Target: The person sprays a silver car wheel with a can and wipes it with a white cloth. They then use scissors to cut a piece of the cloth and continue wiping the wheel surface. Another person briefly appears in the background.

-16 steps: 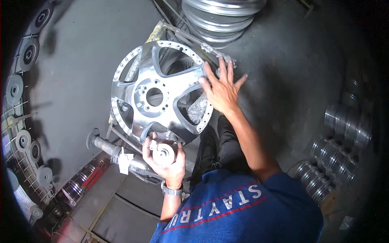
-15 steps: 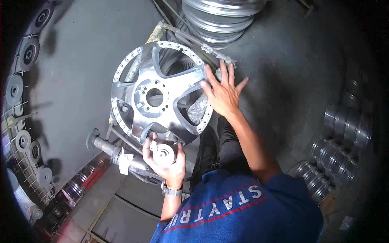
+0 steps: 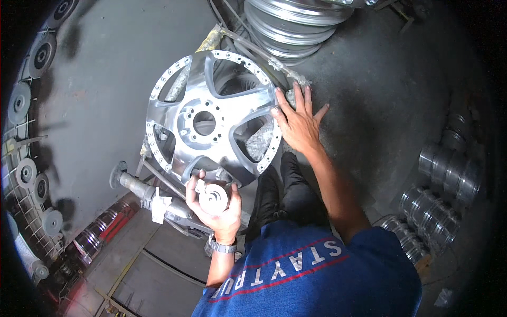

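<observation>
the silver five-spoke wheel disc [image 3: 226, 117] lies face up on a stand, its ring of small holes running round the border; at its near edge the left hand [image 3: 219, 216] grasps a round pale tool [image 3: 214, 199] with stepped rings on top, thumb and fingers curled round its sides; whether the tool's underside touches the disc i cannot tell; at the disc's right edge the right hand [image 3: 302, 129] grips nothing, palm down with fingers spread, thumb and forefinger at the border, though firm contact is hard to make out; a crusted bar [image 3: 261, 53] of the stand slants past the disc's far right side; beyond the disc rises a stack of large shiny rings [image 3: 296, 26]; left of the disc and nearer the person sits a grey cylindrical machine [image 3: 136, 187] with a white tag [image 3: 160, 207] hanging from it; well to the disc's left, round abrasive wheels [image 3: 42, 55] line a wire rack [image 3: 31, 211]; well to its right and nearer the person are more stacks of shiny rims [image 3: 433, 211]; a wristwatch [image 3: 223, 246] circles the left wrist, closer to the person than the disc
</observation>
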Motion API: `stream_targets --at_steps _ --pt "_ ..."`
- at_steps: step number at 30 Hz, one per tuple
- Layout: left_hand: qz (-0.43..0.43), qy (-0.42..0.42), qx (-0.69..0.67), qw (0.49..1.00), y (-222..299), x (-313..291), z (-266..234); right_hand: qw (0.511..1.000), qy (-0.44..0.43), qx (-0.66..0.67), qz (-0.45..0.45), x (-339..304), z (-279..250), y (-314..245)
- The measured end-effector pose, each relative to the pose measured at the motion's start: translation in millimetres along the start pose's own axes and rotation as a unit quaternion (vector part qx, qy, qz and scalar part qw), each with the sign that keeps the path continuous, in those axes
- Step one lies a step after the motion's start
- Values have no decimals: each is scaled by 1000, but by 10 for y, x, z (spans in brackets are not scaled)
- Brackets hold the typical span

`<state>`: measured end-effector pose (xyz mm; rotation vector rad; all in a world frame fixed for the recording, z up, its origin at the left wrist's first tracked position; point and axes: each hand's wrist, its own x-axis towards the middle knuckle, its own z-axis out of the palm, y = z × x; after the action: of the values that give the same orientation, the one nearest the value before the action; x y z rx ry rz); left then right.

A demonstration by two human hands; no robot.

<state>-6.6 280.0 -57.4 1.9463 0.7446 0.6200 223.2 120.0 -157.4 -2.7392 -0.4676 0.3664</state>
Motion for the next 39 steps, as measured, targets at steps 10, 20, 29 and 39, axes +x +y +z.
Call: stream_targets --at_steps 10,20,29,39 --pt "14 -18 -12 1000 -42 18 -115 991 65 24 -118 -278 184 -887" --pt "53 -6 32 998 -49 92 -353 995 77 -13 -63 -413 206 -860" --pt "38 4 -3 999 -183 38 -446 993 109 -28 -46 -495 221 -801" --pt "18 14 -41 999 -271 1 -578 990 118 -43 -61 -487 137 -845"
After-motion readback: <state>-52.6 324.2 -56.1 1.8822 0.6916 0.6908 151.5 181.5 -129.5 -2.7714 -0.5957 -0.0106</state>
